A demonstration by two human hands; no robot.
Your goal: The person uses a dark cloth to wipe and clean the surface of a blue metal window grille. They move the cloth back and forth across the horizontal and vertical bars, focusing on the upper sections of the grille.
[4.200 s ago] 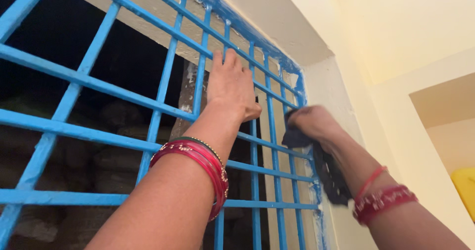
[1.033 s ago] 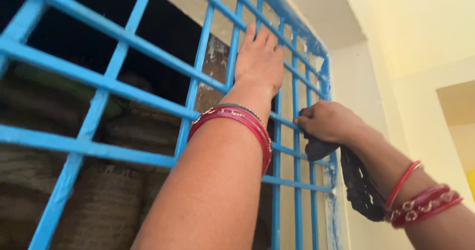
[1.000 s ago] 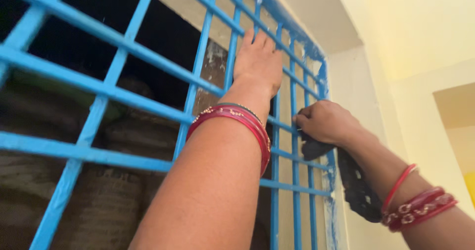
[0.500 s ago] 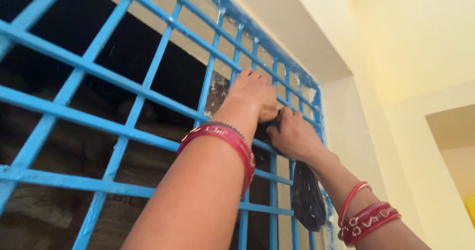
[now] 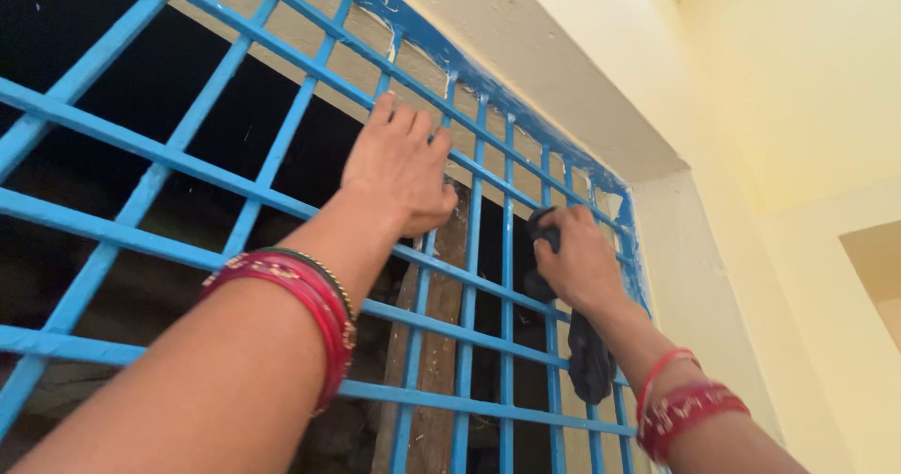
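**Inspector:** Against the blue window grille (image 5: 469,333), where does each hand stand?

**Me:** Left hand (image 5: 399,169) lies flat on the grille's upper middle, fingers (image 5: 413,122) spread open over a slanted bar, gripping nothing. Right hand (image 5: 577,263) sits further toward the grille's right edge, fingers closed around a dark cloth (image 5: 589,361); part of it is pressed to an upright bar, and the loose end hangs below my wrist.

**Inspector:** Step in hand?

**Me:** By my judgement, wiping the bars near the grille's right side, with the left hand as a brace. A next stroke would call for sliding the cloth along the bar with pressure maintained.

**Inspector:** Surroundings and obstructions?

**Me:** Behind the grille, a weathered wooden post (image 5: 436,361) and darkness. Right of the grille, a pale yellow wall (image 5: 798,108). Red bangles (image 5: 300,291) ride my left wrist; they could knock the bars. Crossbars interrupt any long stroke.
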